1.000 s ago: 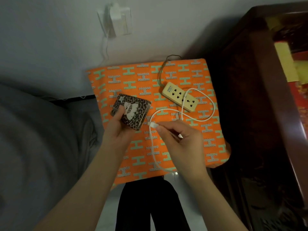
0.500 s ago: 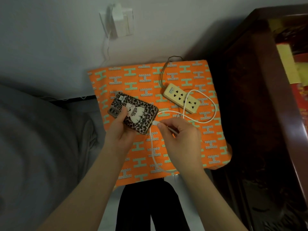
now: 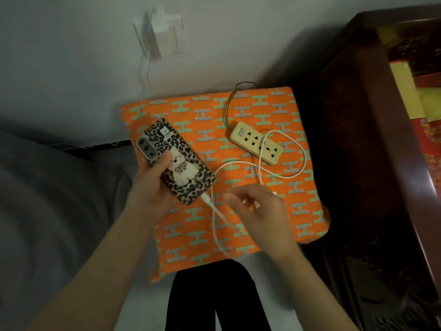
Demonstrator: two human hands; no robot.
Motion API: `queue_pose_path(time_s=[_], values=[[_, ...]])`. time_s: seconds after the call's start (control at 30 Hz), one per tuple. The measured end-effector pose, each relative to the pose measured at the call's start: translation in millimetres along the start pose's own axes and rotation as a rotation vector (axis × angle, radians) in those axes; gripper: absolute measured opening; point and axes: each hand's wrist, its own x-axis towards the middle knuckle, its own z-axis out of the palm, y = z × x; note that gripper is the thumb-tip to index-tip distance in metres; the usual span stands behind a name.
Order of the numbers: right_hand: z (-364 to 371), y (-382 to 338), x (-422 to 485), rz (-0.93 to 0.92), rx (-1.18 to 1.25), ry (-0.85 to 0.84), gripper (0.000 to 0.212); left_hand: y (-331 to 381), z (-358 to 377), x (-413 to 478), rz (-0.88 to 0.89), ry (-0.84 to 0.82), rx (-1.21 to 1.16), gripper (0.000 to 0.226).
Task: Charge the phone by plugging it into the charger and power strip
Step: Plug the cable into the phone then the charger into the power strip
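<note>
Your left hand [image 3: 152, 187] is grasping the leopard-print cased phone [image 3: 176, 161], your blurred right hand [image 3: 257, 206] is hovering released at its 4 o'clock, so the slack white charging cable [image 3: 241, 163] is risking snagging your fingers and unseating its plug.

Dim, soft, wide-angle edge distortion.
</note>
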Motion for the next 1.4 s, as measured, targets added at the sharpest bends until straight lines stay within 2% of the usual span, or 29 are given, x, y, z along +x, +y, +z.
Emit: queue_pose_path(time_s=[0.07, 0.13, 0.2, 0.3, 0.4, 0.43, 0.5, 0.57, 0.63, 0.67, 0.73, 0.8, 0.87, 0.9, 0.97, 1.03, 1.07, 1.23, 1.4], values=[[-13.2, 30.3, 0.8, 0.140, -0.058, 0.091, 0.027, 14.9, -6.9, 6.0, 0.077, 0.009, 0.200, 0.040], [-19.5, 58.7, 3.6, 0.318, -0.194, 0.146, 0.045, 17.9, -11.7, 13.7, 0.093, 0.039, 0.362, 0.041], [-16.4, 74.9, 9.7, 0.453, -0.291, 0.072, 0.067, 11.8, -13.1, 20.1, 0.063, 0.043, 0.497, 0.040], [-3.0, 85.9, 20.0, 0.461, -0.370, -0.016, 0.080, -6.0, -10.5, 31.8, 0.100, 0.001, 0.849, 0.041], [0.2, 90.0, 31.5, 0.454, -0.448, -0.012, 0.073, -16.4, -5.7, 40.9, 0.277, -0.035, 1.283, 0.040], [-3.5, 90.9, 34.9, 0.467, -0.398, -0.037, 0.067, -15.9, -4.6, 43.5, 0.350, -0.062, 1.410, 0.039], [-16.3, 91.1, 37.5, 0.535, -0.023, -0.098, 0.051, -9.8, -3.1, 49.2, 0.430, -0.119, 1.645, 0.042], [-33.9, 89.5, 33.8, 0.586, 0.480, -0.130, 0.045, -0.1, -1.7, 55.3, 0.398, -0.136, 1.876, 0.049], [-53.2, 88.3, 31.5, 0.508, 0.814, -0.128, 0.030, 9.5, 2.2, 60.6, 0.339, -0.133, 2.099, 0.055], [-62.1, 87.4, 32.2, 0.441, 0.905, -0.136, 0.028, 13.1, 6.4, 62.8, 0.326, -0.143, 2.216, 0.056], [-78.0, 79.8, 38.5, 0.324, 0.937, -0.135, 0.042, 19.8, 20.7, 65.8, 0.389, -0.158, 2.405, 0.056], [-90.4, 72.1, 51.0, 0.261, 0.843, -0.065, 0.052, 24.6, 40.4, 68.3, 0.628, -0.166, 2.409, 0.050], [-96.3, 64.6, 68.0, 0.214, 0.652, 0.043, 0.049, 22.8, 63.2, 71.4, 0.926, -0.287, 2.186, 0.037], [-96.5, 62.1, 77.0, 0.198, 0.542, 0.092, 0.045, 18.5, 76.1, 73.3, 1.003, -0.391, 2.087, 0.039], [-93.0, 60.7, 92.6, 0.175, 0.368, 0.145, 0.041, 5.3, 99.9, 79.8, 1.001, -0.592, 2.042, 0.062], [-86.3, 63.5, 104.6, 0.142, 0.230, 0.149, 0.041, -8.7, 116.4, 86.5, 0.904, -0.692, 2.125, 0.081], [-83.0, 65.7, 108.6, 0.124, 0.179, 0.149, 0.041, -14.2, 120.5, 90.4, 0.873, -0.705, 2.153, 0.083], [-69.9, 73.6, 116.3, 0.021, 0.011, 0.162, 0.039, -19.4, 113.9, 102.4, 0.910, -0.646, 2.040, 0.058], [-62.1, 70.5, 122.1, -0.103, -0.121, 0.077, 0.033, -17.9, 108.8, 106.0, 0.878, -0.650, 2.010, 0.057]])
